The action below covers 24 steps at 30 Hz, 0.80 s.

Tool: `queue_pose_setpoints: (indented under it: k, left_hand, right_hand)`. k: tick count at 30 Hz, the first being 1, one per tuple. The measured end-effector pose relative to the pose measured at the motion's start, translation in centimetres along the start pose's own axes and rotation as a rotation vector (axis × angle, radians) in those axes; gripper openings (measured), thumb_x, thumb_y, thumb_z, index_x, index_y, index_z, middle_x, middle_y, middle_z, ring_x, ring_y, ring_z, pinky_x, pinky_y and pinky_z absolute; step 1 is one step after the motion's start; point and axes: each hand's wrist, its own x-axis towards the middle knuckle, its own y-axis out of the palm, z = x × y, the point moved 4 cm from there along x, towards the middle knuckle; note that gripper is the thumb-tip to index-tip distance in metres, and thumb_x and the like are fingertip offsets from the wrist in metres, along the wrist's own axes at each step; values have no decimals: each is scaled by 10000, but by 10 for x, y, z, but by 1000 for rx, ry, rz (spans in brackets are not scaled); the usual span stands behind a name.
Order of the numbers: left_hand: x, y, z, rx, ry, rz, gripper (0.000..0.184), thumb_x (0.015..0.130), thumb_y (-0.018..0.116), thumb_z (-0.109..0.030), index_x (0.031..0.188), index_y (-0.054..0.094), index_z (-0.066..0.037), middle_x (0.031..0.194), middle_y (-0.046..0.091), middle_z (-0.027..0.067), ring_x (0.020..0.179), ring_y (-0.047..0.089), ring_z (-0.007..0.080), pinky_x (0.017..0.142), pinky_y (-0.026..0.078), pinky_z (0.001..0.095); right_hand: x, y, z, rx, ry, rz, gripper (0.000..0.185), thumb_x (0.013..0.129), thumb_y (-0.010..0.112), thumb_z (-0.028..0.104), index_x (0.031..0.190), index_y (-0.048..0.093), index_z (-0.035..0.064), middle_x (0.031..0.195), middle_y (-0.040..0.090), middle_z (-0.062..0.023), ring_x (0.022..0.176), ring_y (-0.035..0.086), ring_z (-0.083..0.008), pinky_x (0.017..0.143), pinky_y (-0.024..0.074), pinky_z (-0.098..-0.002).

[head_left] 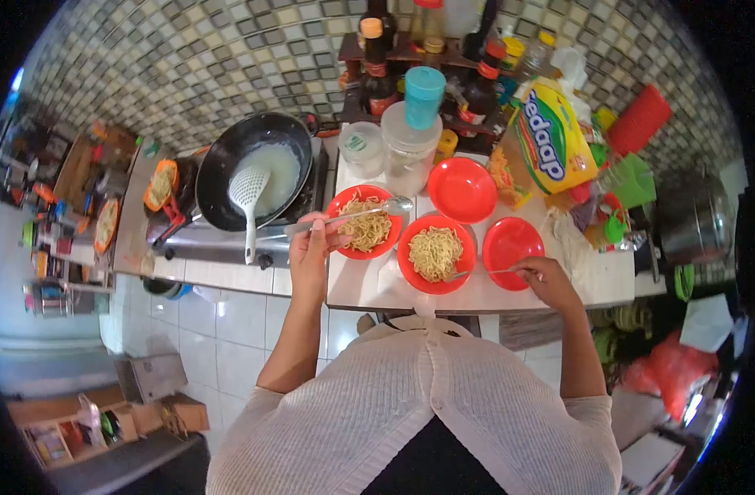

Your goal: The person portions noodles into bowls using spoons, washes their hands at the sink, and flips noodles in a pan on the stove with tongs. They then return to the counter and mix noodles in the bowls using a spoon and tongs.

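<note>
A person in a cream ribbed cardigan (pixel 352 412) pinches the handle end of a slim silver fork (pixel 491 271) between thumb and fingers of the right hand (pixel 546 283), its head at the edge of the pale yellow noodles (pixel 435 254) on a round red plate (pixel 413 275), well apart from the fingertips. Right of that plate, a smooth red dish (pixel 513 252) lies beneath the fork's handle. To its left, the left hand (pixel 313 247) grips a long silver spoon (pixel 399 205) between thumb and bent fingers, the bowl over the rim of a red plate of browner noodles (pixel 365 229). Beyond the round red plate stand a deeper red bowl (pixel 462 190) and a clear lidded tub (pixel 409 148); far left, a white slotted ladle (pixel 249 188) rests in a black wok (pixel 216 181).
</note>
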Motion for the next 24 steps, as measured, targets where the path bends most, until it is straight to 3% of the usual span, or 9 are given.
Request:
queue_pose_setpoints:
  k: [2,4,9,12,16,18,24]
  left_hand:
    - [-11,-5,5,6,-4,-52,239,1042,461,-297,1158,505,-93,1093,699,152,830,701,195,811,537,338]
    - [-22,-6,9,19,1,-115,239,1039,467,-303,1156,511,-99,1082,700,146,825,700,193,812,540,342]
    - [-46,7,19,8,39,-274,240,1040,465,-304,1159,517,-101,1052,706,119,804,691,179,790,531,320]
    - [-60,24,19,-13,96,-361,232,1043,459,-289,1164,514,-99,1060,704,123,803,683,176,785,524,317]
    - [-86,43,31,-62,155,-428,232,1040,465,-276,1180,508,-96,1084,690,150,800,680,194,785,531,329]
    - [-99,47,38,-78,164,-453,236,1038,470,-277,1183,509,-95,1084,688,154,792,678,198,779,533,325]
    - [-130,40,41,8,113,-598,280,1036,472,-318,1189,504,-85,1105,688,149,786,676,173,776,510,303]
  right_hand:
    - [20,7,-2,-70,-54,98,152,879,620,71,1002,699,28,980,712,-143,902,681,-269,801,527,-352]
    - [33,14,-4,-248,-229,3,157,881,615,96,1000,699,36,993,707,-149,936,675,-299,823,529,-382]
    - [46,-3,8,-243,-300,109,172,881,620,121,1019,687,43,985,703,-147,930,670,-313,833,526,-392]
    - [53,-6,8,-160,-249,254,177,892,610,125,1031,676,38,968,699,-155,908,677,-304,811,524,-387]
    - [61,20,3,17,-345,199,193,907,590,149,1043,677,43,929,697,-163,837,684,-312,744,521,-401]
    - [63,15,5,-292,-172,217,198,911,574,150,1047,684,57,919,701,-152,840,685,-306,742,521,-394]
    - [75,5,-12,-30,-336,284,238,919,548,227,1009,691,59,908,698,-159,863,673,-330,764,517,-409]
